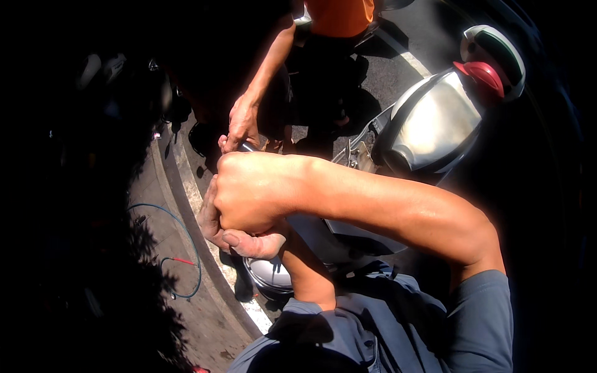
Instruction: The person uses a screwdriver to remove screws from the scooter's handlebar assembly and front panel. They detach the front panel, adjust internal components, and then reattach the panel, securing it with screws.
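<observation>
A dark rod [247, 147] showed between a co-worker's hand [242, 123] and the person's curled right hand [254, 189]; the left hand [262, 244] bent close beneath that fist. I couldn't tell what either gripped.

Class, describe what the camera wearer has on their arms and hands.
The sleeves are short and grey-blue, leaving the forearms bare. The right hand and left hand wear no gloves; no watch or bracelet shows.

Matt cloth sleeve [482, 320], rough asphalt [380, 69]
</observation>
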A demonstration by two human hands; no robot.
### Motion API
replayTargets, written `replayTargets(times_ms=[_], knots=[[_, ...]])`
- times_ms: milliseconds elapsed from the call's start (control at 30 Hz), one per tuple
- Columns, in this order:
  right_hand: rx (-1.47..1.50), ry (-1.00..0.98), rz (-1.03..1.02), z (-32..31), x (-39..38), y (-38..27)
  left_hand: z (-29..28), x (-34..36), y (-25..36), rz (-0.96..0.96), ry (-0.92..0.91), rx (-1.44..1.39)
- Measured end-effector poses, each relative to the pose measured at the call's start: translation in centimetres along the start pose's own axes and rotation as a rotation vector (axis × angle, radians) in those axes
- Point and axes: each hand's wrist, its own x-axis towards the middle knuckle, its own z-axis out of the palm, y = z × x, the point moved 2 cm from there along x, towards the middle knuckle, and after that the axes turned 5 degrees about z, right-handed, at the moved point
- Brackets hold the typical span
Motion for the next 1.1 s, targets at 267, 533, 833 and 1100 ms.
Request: replayTargets(times_ms=[267,533,833,1100], knots=[[-0.033,0.017,0.028,-0.4,0.0,-0.1,0.4,1.0,0.9,0.048,0.026,-0.164],[-0.021,0.049,0.1,-0.2,-0.5,-0.4,2.6,0.1,-3.0,0.196,0.141,-0.823],[-0.141,0.037,-0.038,-3.3,-0.5,0.7,9.8,1.5,-9.7,1.05,-0.074,-2.078],[-0.291,0.214,0.476,-10.3,-3.8,-4.2,21.9,4.3,-8.4,0.4,-1.186,-1.894]])
